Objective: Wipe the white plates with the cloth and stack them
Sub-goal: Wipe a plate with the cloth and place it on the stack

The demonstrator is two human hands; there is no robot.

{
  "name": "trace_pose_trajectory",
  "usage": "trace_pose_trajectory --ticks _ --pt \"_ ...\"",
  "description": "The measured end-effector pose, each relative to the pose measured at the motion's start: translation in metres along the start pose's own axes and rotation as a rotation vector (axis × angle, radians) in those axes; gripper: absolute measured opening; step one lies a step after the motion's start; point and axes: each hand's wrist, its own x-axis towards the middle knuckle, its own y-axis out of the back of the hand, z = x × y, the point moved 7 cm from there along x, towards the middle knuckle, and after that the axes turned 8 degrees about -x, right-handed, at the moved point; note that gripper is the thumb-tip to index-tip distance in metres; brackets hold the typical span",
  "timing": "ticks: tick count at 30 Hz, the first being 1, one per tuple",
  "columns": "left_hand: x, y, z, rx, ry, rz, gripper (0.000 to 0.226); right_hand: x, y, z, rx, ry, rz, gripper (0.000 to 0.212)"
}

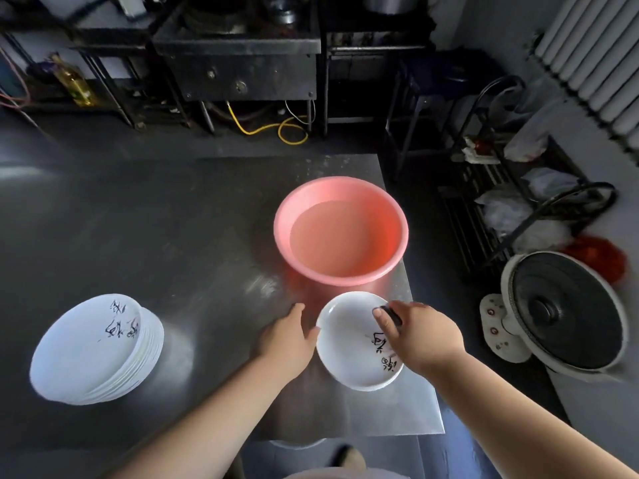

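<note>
Left hand steadies the plate by its left rim, fingers fairly straight. Stack of plates sits well left on the steel table. Right hand pinches a dark cloth against the plate, just in front of the pink basin. Plate likely stiff, breakable, slick if wet; hold by the rim. Cloth mostly hidden under the fingers.

Cloth mostly hidden under right hand.
</note>
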Motion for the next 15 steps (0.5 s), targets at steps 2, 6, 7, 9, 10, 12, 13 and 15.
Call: trace_pose_trajectory --ticks 2,6,7,9,10,12,13,15 --pt "-0.002 0.026 -0.020 0.003 -0.005 0.056 0.058 0.008 0.002 -0.032 -0.014 0.029 -0.035 0.059" --pt "-0.018 0.090 -0.086 0.036 0.044 0.140 0.044 0.025 -0.006 -0.112 0.009 0.138 -0.080 0.031" --pt "-0.023 0.107 -0.108 0.047 0.069 0.151 0.041 0.029 -0.009 -0.136 0.028 0.179 -0.095 0.024" --pt "-0.032 0.141 -0.153 0.073 0.116 0.191 0.033 0.033 -0.013 -0.185 0.052 0.242 -0.118 0.013" --pt "-0.036 0.157 -0.177 0.080 0.145 0.218 0.026 0.034 -0.014 -0.212 0.062 0.266 -0.122 0.024" --pt "-0.043 0.187 -0.222 0.094 0.205 0.273 0.025 0.034 -0.022 -0.261 0.071 0.317 -0.143 0.041" --pt "-0.045 0.200 -0.243 0.097 0.231 0.300 0.027 0.033 -0.027 -0.284 0.073 0.339 -0.162 0.044" --pt "-0.051 0.221 -0.281 0.066 0.289 0.334 0.022 0.031 -0.039 -0.329 0.073 0.374 -0.216 0.045"
